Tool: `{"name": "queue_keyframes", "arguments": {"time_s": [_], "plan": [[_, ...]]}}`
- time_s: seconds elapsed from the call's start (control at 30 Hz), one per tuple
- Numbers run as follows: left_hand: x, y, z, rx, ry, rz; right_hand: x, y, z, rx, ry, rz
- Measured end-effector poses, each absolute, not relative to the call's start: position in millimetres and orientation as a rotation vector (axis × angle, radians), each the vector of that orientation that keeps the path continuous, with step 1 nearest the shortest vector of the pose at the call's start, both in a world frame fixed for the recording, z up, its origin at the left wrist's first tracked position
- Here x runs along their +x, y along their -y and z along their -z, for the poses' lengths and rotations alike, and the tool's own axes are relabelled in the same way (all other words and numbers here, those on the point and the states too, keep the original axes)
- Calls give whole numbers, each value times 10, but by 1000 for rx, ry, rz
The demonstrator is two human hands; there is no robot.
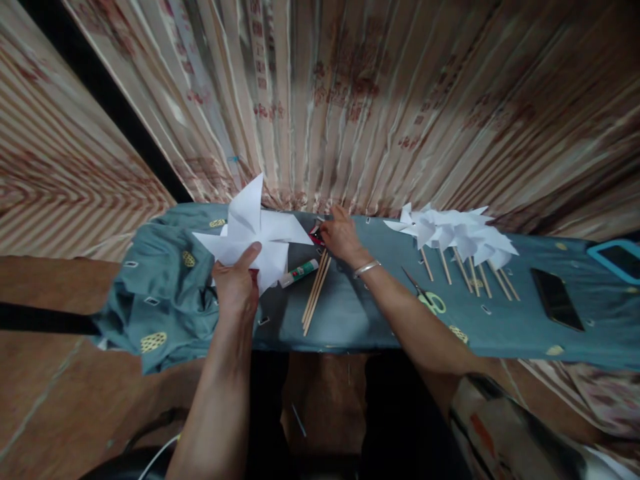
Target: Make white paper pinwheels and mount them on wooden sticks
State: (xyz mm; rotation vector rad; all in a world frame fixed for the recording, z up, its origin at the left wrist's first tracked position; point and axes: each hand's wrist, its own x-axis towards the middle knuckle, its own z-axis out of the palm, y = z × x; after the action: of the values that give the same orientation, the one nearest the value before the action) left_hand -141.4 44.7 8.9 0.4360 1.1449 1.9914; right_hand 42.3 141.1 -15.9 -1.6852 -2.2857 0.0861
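Observation:
My left hand (236,280) holds a folded white paper pinwheel (255,235) up over the left part of a teal cloth-covered board (350,313), thumb pressed at its centre. My right hand (341,237), a silver bangle on its wrist, reaches to the board's far edge with its fingers on a small red and black object (315,234); whether it grips it I cannot tell. A glue stick (299,273) and a bundle of thin wooden sticks (315,291) lie between my hands.
Several finished white pinwheels on sticks (457,240) lie at the right of the board. Yellow-handled scissors (427,297), a dark phone (557,298) and a blue-cased phone (616,259) lie nearby. A striped curtain (380,100) hangs behind.

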Motion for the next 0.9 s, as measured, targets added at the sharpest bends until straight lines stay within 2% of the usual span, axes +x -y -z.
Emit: {"name": "queue_keyframes", "arguments": {"time_s": [0.2, 0.9], "plan": [[-1422, -433, -88, 429, -1143, -1971, 317, -1555, 176, -1712, 2434, 44], [-1382, -423, -69, 474, -1142, -1911, 276, -1630, 275, -1770, 2362, -11]]}}
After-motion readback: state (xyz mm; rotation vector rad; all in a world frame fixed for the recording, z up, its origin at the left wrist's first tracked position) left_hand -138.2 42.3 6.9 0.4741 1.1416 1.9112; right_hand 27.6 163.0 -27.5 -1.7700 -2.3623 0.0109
